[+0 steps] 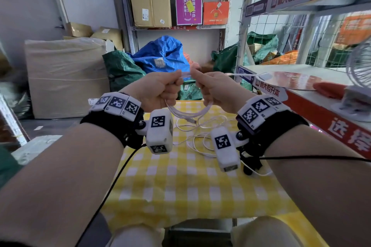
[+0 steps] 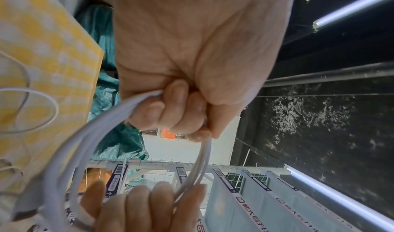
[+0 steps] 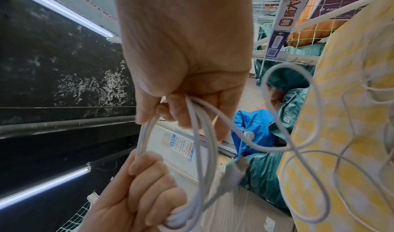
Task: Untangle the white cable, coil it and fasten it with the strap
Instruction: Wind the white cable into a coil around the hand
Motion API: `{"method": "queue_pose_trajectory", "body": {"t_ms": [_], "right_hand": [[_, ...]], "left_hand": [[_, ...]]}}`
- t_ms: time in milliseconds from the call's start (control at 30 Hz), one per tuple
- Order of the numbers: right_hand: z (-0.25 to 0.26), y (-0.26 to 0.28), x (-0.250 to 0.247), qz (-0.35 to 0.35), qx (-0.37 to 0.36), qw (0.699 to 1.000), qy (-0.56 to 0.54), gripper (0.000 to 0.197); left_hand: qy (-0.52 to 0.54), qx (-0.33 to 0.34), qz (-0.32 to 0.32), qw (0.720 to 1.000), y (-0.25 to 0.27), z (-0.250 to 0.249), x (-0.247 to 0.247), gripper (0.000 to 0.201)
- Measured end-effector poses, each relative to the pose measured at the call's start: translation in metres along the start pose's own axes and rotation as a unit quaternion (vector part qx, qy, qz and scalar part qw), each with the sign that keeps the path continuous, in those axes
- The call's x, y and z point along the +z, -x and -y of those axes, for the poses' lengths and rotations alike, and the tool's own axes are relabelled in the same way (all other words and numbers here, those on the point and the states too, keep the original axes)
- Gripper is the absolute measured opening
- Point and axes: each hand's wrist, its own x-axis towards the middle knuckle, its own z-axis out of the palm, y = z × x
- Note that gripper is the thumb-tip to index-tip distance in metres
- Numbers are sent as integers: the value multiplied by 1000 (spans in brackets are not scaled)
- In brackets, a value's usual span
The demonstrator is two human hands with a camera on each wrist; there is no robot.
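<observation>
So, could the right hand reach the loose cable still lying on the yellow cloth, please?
Probably not yet: the right hand and left hand both grip the coiled white cable above the checked cloth. The loose loops lie unobstructed below.

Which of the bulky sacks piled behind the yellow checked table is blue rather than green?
The blue sack in the middle, bearing a label; the green sacks flank it.

Two hands are raised: one left hand and one right hand, both gripping one white cable. Its loose loops lie below the hands on one yellow checked tablecloth. One small white fan stands right of the right hand.
</observation>
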Motion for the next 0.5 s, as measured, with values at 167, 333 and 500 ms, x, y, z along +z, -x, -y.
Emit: {"method": "queue_pose_trajectory", "body": {"t_ms": [167, 333, 500], "right_hand": [[-7, 2, -5, 23, 48, 996, -66, 35], [-12, 1, -4, 33, 107, 993, -36, 22], [-10, 6, -5, 110, 188, 975, -33, 35]], "left_hand": [[121, 35, -21, 992, -1, 0, -4, 39], [163, 64, -26, 984, -2, -3, -2, 40], [173, 76, -24, 982, -3, -2, 0, 41]]}}
